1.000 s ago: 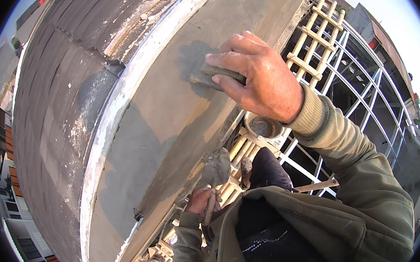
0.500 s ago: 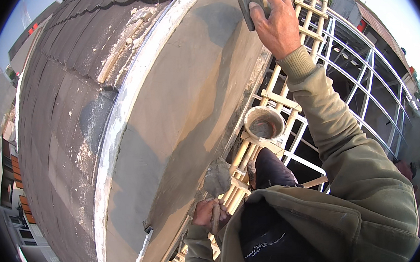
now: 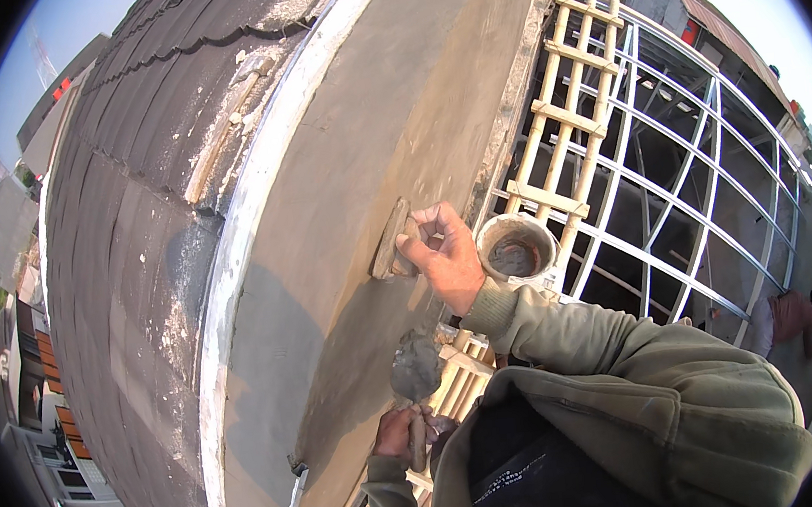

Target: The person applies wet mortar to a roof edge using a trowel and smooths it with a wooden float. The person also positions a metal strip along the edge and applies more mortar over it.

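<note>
My right hand [image 3: 450, 261] grips a plastering float [image 3: 391, 240], its flat face against the grey plastered wall [image 3: 349, 152]. Lower down, my left hand [image 3: 395, 432] is closed round the handle of a trowel [image 3: 418, 444]. A lump of wet mortar [image 3: 416, 367] covers the trowel's blade, close beside the wall. Just right of my right hand stands a round bucket [image 3: 547, 231] with mortar inside. Damp, darker patches and a lighter brown band run along the wall's surface.
Bamboo scaffolding [image 3: 564, 109] runs along the wall's right side. Beyond it spreads an open metal frame [image 3: 700, 194] over a drop. On the left, a white edge strip [image 3: 231, 240] borders dark roof tiles [image 3: 127, 268]. Another person [image 3: 786, 319] is far below at right.
My right hand has brought the float down along the wall from the top to beside the bucket. The left hand still holds the loaded trowel in nearly the same place.
</note>
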A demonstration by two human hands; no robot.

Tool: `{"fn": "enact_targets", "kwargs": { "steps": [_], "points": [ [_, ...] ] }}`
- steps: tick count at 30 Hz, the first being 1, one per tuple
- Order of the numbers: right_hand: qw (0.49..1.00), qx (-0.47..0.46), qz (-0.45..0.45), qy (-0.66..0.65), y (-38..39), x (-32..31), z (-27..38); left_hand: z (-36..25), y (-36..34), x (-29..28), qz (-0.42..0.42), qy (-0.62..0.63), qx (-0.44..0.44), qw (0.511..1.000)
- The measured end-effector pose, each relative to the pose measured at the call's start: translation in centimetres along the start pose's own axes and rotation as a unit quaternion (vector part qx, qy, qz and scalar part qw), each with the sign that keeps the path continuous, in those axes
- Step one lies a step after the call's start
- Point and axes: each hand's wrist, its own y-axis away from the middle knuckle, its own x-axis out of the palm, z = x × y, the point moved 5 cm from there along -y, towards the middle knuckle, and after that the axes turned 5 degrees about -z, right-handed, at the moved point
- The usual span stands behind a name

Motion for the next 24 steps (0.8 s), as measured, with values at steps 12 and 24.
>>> {"fn": "enact_targets", "kwargs": {
  "steps": [12,24],
  "points": [
    [0.994,-0.059,-0.015,0.094,-5.9,-4.3,0.5,-0.9,-2.1,2.4,0.005,-0.016,-0.031,0.999],
    [0.995,-0.061,-0.062,0.045,-13.9,-5.8,6.2,-1.3,-4.0,1.9,0.035,0.022,-0.011,0.999]
  ]
}}
